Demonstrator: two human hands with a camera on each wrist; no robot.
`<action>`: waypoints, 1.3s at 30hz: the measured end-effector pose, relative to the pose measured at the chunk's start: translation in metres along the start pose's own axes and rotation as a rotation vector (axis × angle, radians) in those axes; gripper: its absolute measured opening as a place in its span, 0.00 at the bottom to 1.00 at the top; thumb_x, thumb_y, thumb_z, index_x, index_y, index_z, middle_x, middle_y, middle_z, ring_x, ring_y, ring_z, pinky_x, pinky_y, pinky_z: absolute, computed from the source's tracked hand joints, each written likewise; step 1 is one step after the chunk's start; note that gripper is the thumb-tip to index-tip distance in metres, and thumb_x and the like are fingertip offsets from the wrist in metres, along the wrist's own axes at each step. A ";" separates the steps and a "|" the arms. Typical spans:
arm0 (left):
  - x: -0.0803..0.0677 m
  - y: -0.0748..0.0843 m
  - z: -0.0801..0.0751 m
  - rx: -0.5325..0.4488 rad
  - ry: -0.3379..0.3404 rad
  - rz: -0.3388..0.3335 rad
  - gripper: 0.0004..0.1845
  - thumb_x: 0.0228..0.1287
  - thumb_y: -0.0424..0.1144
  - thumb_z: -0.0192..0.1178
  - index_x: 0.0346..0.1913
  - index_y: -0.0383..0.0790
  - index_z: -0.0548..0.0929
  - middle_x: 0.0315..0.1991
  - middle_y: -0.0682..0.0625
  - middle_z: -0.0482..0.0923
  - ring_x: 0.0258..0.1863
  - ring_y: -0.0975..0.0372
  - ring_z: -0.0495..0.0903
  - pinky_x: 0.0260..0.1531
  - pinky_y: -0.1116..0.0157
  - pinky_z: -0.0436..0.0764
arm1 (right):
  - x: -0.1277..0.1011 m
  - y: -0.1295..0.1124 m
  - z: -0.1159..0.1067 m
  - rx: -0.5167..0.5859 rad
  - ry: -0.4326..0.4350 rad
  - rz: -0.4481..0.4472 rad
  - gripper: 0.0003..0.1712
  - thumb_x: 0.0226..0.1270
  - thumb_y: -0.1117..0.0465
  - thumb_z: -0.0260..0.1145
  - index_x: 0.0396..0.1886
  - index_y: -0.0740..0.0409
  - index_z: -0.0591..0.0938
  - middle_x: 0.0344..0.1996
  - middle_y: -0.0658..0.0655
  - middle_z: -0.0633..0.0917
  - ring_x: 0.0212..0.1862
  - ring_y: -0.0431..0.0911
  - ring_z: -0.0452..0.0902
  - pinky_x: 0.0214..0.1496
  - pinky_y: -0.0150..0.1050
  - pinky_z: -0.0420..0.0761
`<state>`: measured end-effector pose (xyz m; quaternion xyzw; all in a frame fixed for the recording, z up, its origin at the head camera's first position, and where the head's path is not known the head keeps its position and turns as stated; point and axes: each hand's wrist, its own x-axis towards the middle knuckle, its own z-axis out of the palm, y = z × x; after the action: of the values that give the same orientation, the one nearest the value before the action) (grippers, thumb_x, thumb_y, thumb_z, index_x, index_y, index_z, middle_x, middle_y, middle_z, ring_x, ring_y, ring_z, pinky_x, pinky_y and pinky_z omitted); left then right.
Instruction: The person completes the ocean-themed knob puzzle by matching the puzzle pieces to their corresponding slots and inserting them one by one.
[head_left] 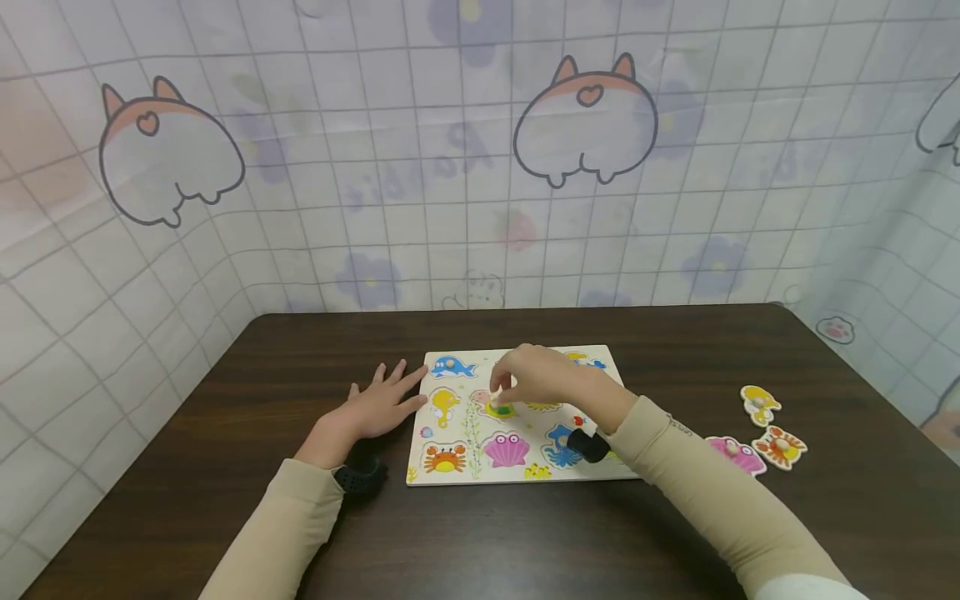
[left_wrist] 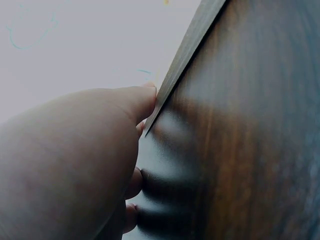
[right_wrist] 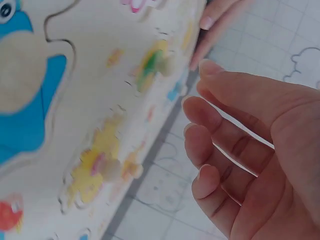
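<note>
A wooden sea-animal puzzle board [head_left: 467, 379] lies flat on the dark table [head_left: 675, 350]. My left hand [head_left: 390, 396] rests flat on the table, fingers straight, fingertips against the board's left edge. The left wrist view shows a fingertip [left_wrist: 147, 97] touching that edge [left_wrist: 185, 50]. My right hand [head_left: 501, 390] hovers over the middle of the board, fingers loosely curled, just above a green and yellow piece [head_left: 500, 409] seated in the board. In the right wrist view the right hand [right_wrist: 200, 100] holds nothing, and the green piece [right_wrist: 150, 65] with its knob lies beyond the fingertips.
Three loose pieces lie on the table to the right: a yellow one [head_left: 759, 404], a pink one [head_left: 737, 454] and an orange crab [head_left: 782, 446]. Whale, seahorse, crab, shell and blue octopus [head_left: 558, 444] sit in the board. A patterned curtain [head_left: 480, 167] walls the table.
</note>
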<state>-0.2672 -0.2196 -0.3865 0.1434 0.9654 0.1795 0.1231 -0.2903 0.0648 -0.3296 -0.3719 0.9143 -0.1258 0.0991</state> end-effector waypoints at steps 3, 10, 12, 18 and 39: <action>0.000 0.000 0.001 0.004 0.001 -0.004 0.36 0.82 0.58 0.44 0.84 0.49 0.52 0.82 0.35 0.40 0.79 0.34 0.34 0.65 0.24 0.37 | -0.009 0.000 -0.007 -0.005 0.028 -0.032 0.09 0.68 0.57 0.75 0.45 0.53 0.91 0.32 0.43 0.85 0.36 0.41 0.76 0.41 0.37 0.78; 0.001 -0.001 0.002 -0.004 -0.004 0.002 0.36 0.82 0.58 0.44 0.84 0.50 0.51 0.82 0.35 0.39 0.79 0.34 0.34 0.65 0.24 0.36 | -0.031 0.003 -0.016 0.032 0.066 -0.048 0.09 0.70 0.59 0.73 0.46 0.55 0.91 0.33 0.44 0.85 0.33 0.40 0.76 0.38 0.35 0.79; 0.002 -0.002 0.002 -0.004 -0.002 0.009 0.36 0.82 0.59 0.44 0.84 0.49 0.51 0.82 0.35 0.39 0.78 0.34 0.34 0.64 0.24 0.36 | -0.039 0.005 -0.018 0.046 0.087 -0.073 0.09 0.70 0.59 0.72 0.46 0.56 0.90 0.33 0.44 0.86 0.32 0.40 0.77 0.36 0.35 0.79; 0.002 -0.003 0.001 0.005 0.000 0.008 0.36 0.82 0.58 0.44 0.84 0.50 0.51 0.82 0.35 0.39 0.78 0.33 0.35 0.64 0.24 0.37 | -0.060 0.014 -0.026 0.050 0.158 -0.138 0.10 0.70 0.59 0.72 0.48 0.56 0.90 0.40 0.46 0.87 0.34 0.38 0.77 0.37 0.35 0.80; 0.005 -0.005 0.003 0.017 0.001 -0.004 0.36 0.82 0.59 0.44 0.84 0.51 0.50 0.82 0.36 0.39 0.79 0.35 0.34 0.65 0.24 0.37 | -0.145 0.076 -0.051 0.120 0.182 0.003 0.07 0.71 0.65 0.70 0.46 0.54 0.89 0.39 0.45 0.87 0.34 0.40 0.78 0.36 0.36 0.81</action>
<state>-0.2723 -0.2212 -0.3920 0.1424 0.9673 0.1711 0.1217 -0.2520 0.2275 -0.2913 -0.3509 0.9110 -0.2135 0.0381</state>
